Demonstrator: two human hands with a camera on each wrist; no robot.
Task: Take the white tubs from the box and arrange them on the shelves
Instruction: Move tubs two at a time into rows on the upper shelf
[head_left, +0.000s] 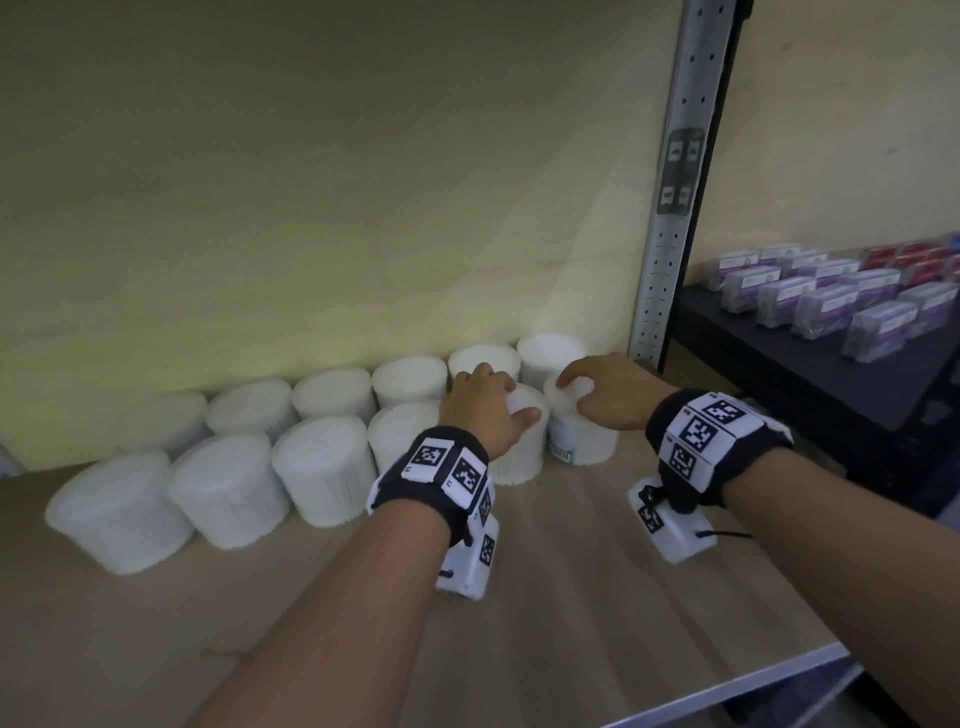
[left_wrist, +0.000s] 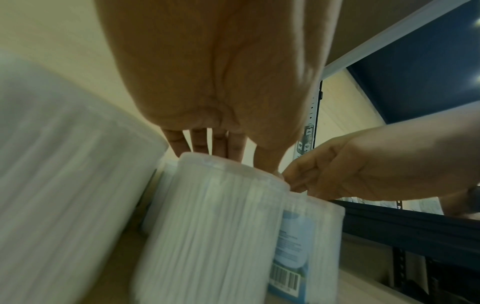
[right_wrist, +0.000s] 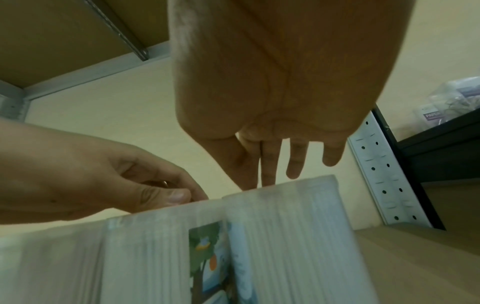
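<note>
Two ribbed white plastic tubs being seated in the front row of the wooden shelf (head_left: 597, 597).

The left hand (head_left: 483, 410) grasped one tub (head_left: 519, 452) by its top and the right hand (head_left: 613, 395) grasped its neighbour (head_left: 582, 436); packed that closely, a careless nudge could have toppled adjoining tubs.

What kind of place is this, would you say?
Probably a stockroom or shop storage area: perforated metal shelf uprights, rows of identical white tubs, and neatly lined wrapped packets on the next shelf.

A grey metal post (head_left: 670, 218) with holes carries a sticker with black marks (head_left: 679, 171). To its right, a black shelf (head_left: 810, 364) holds rows of small wrapped purple packs (head_left: 826, 306) and red packs (head_left: 914, 260).
</note>
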